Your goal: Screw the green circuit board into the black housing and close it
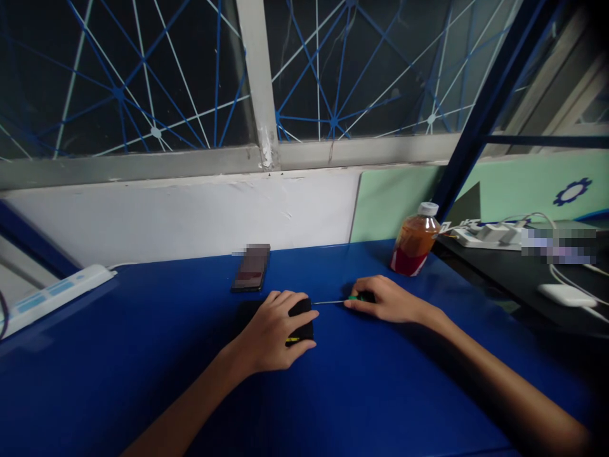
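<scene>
On the blue table (pixel 361 381), my left hand (pixel 271 333) grips a small black box (pixel 303 330) from above, fingers spread across its far side and thumb at its near edge. A yellow mark shows on the box's near side; much of the box is hidden under my palm. My right hand (pixel 392 301) is closed on a screwdriver (pixel 330 303) with a green handle, most of it hidden in the fingers. Its thin metal shaft lies level and points left, the tip at the right side of the box. Whether the tip enters the box I cannot tell.
A phone (pixel 251 269) lies behind my left hand. Behind my right hand stands a capped drink bottle (pixel 415 241). A white power strip (pixel 61 295) is at the left edge. On the black table (pixel 495 270) at right are cables, another power strip (pixel 492 236) and a white charger (pixel 566 294).
</scene>
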`<action>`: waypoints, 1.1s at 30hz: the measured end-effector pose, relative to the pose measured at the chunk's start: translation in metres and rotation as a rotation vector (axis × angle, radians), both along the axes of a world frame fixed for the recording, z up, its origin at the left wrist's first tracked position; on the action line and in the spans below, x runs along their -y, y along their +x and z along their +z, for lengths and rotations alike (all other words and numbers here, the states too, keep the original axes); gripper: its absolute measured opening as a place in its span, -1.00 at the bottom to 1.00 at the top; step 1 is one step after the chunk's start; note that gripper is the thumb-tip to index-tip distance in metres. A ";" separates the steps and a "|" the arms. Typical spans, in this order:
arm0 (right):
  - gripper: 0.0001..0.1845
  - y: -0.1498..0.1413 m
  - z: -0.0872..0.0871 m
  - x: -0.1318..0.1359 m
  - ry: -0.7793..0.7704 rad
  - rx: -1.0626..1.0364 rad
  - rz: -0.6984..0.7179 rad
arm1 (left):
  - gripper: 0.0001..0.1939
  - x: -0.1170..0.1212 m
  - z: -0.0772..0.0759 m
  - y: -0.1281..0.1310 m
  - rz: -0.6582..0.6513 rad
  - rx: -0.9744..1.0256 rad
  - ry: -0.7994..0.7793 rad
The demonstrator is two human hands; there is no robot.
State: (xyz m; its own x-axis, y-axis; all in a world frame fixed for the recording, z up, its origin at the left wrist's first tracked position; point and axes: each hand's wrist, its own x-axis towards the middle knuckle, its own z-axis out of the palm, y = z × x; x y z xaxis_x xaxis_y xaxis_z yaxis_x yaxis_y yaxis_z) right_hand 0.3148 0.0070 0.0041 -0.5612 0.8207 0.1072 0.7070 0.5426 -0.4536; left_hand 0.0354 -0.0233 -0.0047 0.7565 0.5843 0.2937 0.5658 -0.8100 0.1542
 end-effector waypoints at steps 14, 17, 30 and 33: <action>-0.62 -0.003 0.000 0.002 -0.008 0.020 -0.045 | -0.59 0.000 -0.001 0.002 0.007 -0.012 0.029; -0.60 -0.003 0.002 0.003 -0.004 0.024 -0.027 | -0.60 0.000 -0.001 0.002 0.008 -0.010 0.020; -0.61 0.000 -0.002 0.000 0.005 0.066 -0.065 | -0.58 0.000 -0.002 0.002 0.022 -0.036 0.012; -0.64 0.001 -0.003 -0.002 -0.023 0.054 -0.069 | -0.57 -0.001 -0.002 0.002 0.023 -0.038 0.006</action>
